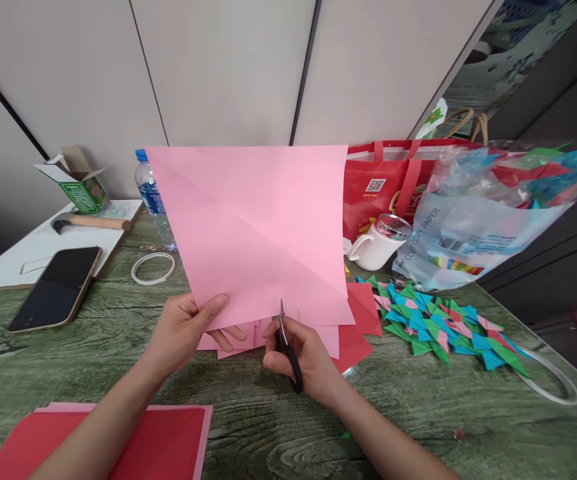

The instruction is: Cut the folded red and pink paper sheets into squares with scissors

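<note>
My left hand [183,327] grips the lower left of a large pink paper sheet [263,227], thumb in front and fingers behind. The sheet is held up and shows faint diagonal creases. In my right hand [303,353] is a pair of black-handled scissors [291,363], its blades pointing up at the sheet's bottom edge. Whether the blades have entered the paper, I cannot tell. Below and behind the sheet lie pink paper pieces [325,339] and red paper pieces [361,343]. Under my left forearm rests a stack of red paper sheets [168,440] with pink sheets at its edge.
Folded paper triangles [433,327] form a long piece around a white ring [561,383]. Behind stand a white mug [375,247], a red bag [363,207] and a plastic bag [458,233]. At left are a phone [55,287], another ring [153,268], a bottle [151,190] and a wooden-handled tool [98,221].
</note>
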Demonstrator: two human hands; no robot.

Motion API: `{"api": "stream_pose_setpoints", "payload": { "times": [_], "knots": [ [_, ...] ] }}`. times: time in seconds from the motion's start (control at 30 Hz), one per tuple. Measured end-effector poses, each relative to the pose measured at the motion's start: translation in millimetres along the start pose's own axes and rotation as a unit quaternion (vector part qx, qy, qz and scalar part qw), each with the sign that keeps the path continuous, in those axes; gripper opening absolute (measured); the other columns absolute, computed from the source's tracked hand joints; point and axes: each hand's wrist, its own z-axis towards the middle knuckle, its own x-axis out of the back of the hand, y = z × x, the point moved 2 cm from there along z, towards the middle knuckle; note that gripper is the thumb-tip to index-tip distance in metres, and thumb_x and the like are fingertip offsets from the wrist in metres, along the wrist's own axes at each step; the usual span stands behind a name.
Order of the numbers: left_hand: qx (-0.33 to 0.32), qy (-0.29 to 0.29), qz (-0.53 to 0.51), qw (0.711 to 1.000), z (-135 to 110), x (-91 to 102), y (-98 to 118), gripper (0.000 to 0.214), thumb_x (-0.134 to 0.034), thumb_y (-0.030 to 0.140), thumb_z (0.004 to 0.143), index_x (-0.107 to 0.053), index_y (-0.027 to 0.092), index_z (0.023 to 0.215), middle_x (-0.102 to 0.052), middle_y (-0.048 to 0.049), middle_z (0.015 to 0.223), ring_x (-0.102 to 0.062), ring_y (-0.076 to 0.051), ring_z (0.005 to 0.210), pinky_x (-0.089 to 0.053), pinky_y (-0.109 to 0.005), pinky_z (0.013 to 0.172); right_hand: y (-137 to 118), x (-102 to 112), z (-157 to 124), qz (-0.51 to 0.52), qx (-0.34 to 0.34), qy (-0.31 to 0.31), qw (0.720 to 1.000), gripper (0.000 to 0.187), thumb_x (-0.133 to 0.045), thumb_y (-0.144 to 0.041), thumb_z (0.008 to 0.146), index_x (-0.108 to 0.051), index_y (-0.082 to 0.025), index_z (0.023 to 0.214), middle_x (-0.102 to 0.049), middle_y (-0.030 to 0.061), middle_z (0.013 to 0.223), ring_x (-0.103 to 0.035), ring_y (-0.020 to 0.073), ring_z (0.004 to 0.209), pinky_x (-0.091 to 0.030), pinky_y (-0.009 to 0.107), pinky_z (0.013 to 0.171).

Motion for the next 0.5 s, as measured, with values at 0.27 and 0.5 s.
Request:
{"api": "stream_pose_setpoints", "payload": {
  "times": [0.27, 0.5],
  "knots": [
    [0.004, -0.001, 0.0, 1.0, -0.4, -1.0, 1.5, 0.021, -0.058, 0.028, 0.076, -0.065, 0.014, 0.063, -0.07, -0.0044, 0.053, -0.061, -0.019, 0.037, -0.05, -0.028, 0.038, 7.4, -0.7, 0.6, 0.016, -0.008, 0.019, 1.0, 0.028, -0.074, -0.024, 0.061, -0.054, -0.017, 0.079, -0.049, -0.0053, 0.061, -0.043, 0.0075, 0.054, -0.033, 0.021, 0.052],
    [0.001, -0.001, 0.004, 1.0, -0.5, -1.0, 1.4, 0.024, -0.057, 0.029, 0.077, -0.065, 0.014, 0.06, -0.069, -0.0043, 0.052, -0.061, -0.019, 0.037, -0.05, -0.028, 0.039, 8.9, -2.3, 0.4, 0.025, -0.021, 0.027, 0.999, 0.029, -0.072, -0.032, 0.062, -0.052, -0.017, 0.076, -0.053, -0.0052, 0.057, -0.051, 0.0088, 0.046, -0.037, 0.022, 0.047]
  ]
}}
